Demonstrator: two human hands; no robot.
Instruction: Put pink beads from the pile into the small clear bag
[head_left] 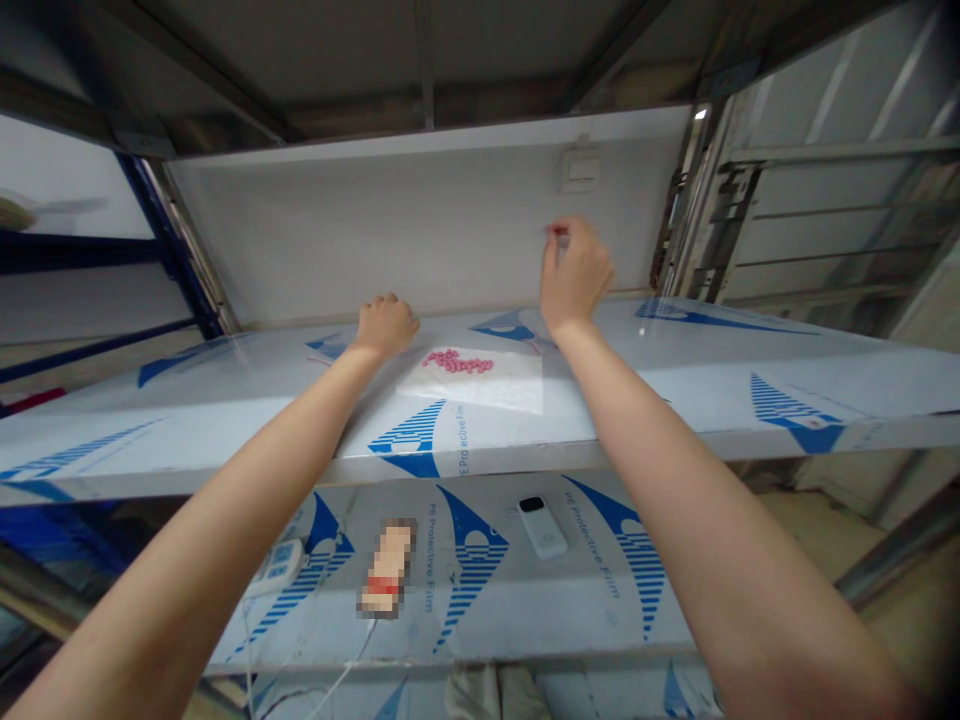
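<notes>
A clear plastic bag [510, 385] lies flat on the upper shelf, with several small pink beads [459, 362] in a cluster on or in it; I cannot tell which. My left hand [388, 325] is low over the shelf, just behind and left of the beads. Its fingers are curled under, so whatever they may hold is hidden. Raised above the shelf, to the right of the bag, my right hand [579, 272] has thumb and fingers drawn together in a pinch. Anything between those fingertips is too small and blurred to name.
The upper shelf [675, 385] wears blue-printed protective film. Below it, a lower shelf [495, 620] carries a white handheld device [543, 527], a pixelated object [388, 568] with a cable, and a white power strip [281, 565]. A metal deck [360, 60] hangs overhead; a wall switch [580, 168] is behind.
</notes>
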